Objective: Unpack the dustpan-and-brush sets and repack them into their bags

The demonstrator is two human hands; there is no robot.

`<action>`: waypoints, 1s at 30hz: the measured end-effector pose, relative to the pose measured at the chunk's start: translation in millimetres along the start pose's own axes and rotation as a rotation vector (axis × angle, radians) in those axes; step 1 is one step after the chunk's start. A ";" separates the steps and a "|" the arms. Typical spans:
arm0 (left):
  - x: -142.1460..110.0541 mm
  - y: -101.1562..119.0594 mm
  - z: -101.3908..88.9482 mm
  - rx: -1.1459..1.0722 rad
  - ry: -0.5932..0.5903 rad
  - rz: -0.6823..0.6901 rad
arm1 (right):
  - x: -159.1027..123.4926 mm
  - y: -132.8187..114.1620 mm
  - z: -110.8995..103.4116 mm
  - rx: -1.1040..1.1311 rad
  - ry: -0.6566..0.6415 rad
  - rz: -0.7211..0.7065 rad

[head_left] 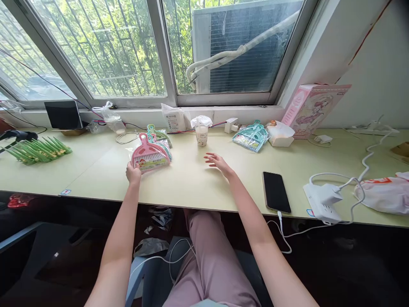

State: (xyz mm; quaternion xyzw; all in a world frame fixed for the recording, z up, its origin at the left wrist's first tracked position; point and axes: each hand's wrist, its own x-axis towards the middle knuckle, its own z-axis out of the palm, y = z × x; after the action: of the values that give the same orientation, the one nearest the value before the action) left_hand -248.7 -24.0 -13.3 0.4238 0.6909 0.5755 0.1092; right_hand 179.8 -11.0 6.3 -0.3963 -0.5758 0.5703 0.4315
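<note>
Nearest the lens: mauve trousers (207, 251), soft creased cloth, lower centre of frame, a bare forearm on either side.

Left hand (133, 172), left of centre: grip closed on the lower-left edge of a pink dustpan set (149, 150). Pan is smooth plastic, fan-shaped, wrapped in clear, shiny film; pale bristles and a printed label show across its broad lower part. Handle points to the top of the frame, leaning slightly left; long axis runs from there down to the broad edge, a little rightward. Whether the pan touches the desk (188, 183), I cannot tell. More sets behind it, partly hidden; one has a green handle (151, 128).

Right hand (219, 164), centre of frame: grip wide, fingers loosely spread, pointing left, nothing held.

Right of centre: teal dustpan set (252, 136), film-wrapped, handle toward the top of the frame, just beside a tissue pack (281, 140). Between the pink and teal sets, a plastic cup (201, 135), upright, crumpled white cover on top. Farther right, glossy black phone (276, 192), flat.
</note>
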 end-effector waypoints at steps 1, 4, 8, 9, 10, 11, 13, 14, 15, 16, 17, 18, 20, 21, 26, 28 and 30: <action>0.3 0.4 -2.3 0.102 0.029 -0.059 | 0.6 0.5 -0.2 0.003 0.010 0.003; -11.9 12.9 3.6 0.335 0.162 -0.118 | 1.1 0.5 -1.9 0.014 0.042 0.011; -27.8 31.8 26.1 0.548 0.233 0.248 | 2.2 2.7 -4.6 0.014 0.088 0.022; -27.9 33.8 33.2 0.550 0.187 0.323 | 3.2 4.3 -4.5 0.007 0.092 0.024; -26.3 34.6 40.7 0.534 0.119 0.376 | 4.6 6.4 -4.2 -0.003 0.097 0.025; -23.3 34.3 48.3 0.511 0.043 0.409 | 6.4 8.8 -3.8 -0.023 0.108 0.023; -14.9 32.0 63.1 0.474 -0.085 0.446 | 11.2 14.0 -4.5 -0.117 0.186 -0.015; -10.3 30.8 69.5 0.462 -0.123 0.458 | 13.9 16.4 -6.7 -0.196 0.269 -0.052; -6.1 30.0 74.8 0.452 -0.144 0.469 | 16.7 18.5 -11.1 -0.289 0.383 -0.093; -2.6 29.9 78.8 0.443 -0.150 0.478 | 19.4 19.9 -18.0 -0.382 0.521 -0.125; 0.0 30.5 81.4 0.434 -0.145 0.486 | 21.9 20.5 -27.9 -0.467 0.675 -0.138; 1.4 31.8 82.7 0.426 -0.133 0.496 | 24.2 20.1 -40.8 -0.527 0.830 -0.121; 1.0 36.2 81.9 0.414 -0.092 0.529 | 28.5 16.3 -74.0 -0.569 1.099 0.026; -0.6 38.8 80.3 0.409 -0.066 0.551 | 30.6 12.7 -93.0 -0.575 1.195 0.131; -12.2 50.7 71.5 0.374 0.029 0.663 | 42.5 -11.9 -178.2 -0.508 1.251 0.476; -15.9 53.8 71.7 0.345 0.019 0.669 | 46.2 -18.7 -197.4 -0.503 1.198 0.480; -19.2 56.1 73.8 0.292 -0.014 0.646 | 48.1 -21.3 -207.5 -0.512 1.159 0.481</action>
State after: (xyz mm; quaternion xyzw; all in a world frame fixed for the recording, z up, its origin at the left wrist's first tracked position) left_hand -164.0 13.1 6.9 0.6355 0.5953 0.4726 -0.1353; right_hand 362.4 99.2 25.0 -0.8449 -0.2641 0.1915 0.4240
